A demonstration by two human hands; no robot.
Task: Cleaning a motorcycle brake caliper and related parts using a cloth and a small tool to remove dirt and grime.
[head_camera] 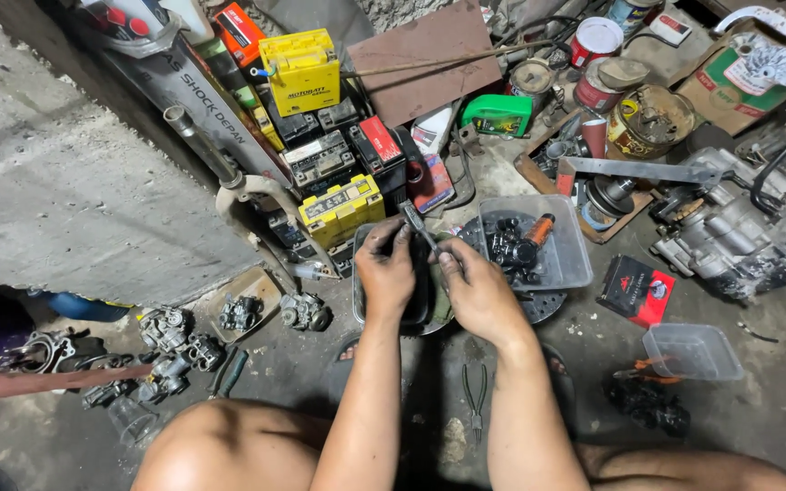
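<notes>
At frame centre the left hand and right hand both close their fingers on a small metal part, held over a dark tray; a clear plastic tub sits just right; pliers lie below.

small grey metal part, tilted, pinched above dark tray

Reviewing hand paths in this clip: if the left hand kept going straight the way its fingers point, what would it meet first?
Probably the yellow battery, just beyond the left hand, which pinches a small metal tool. Height above the floor is unclear.
</notes>
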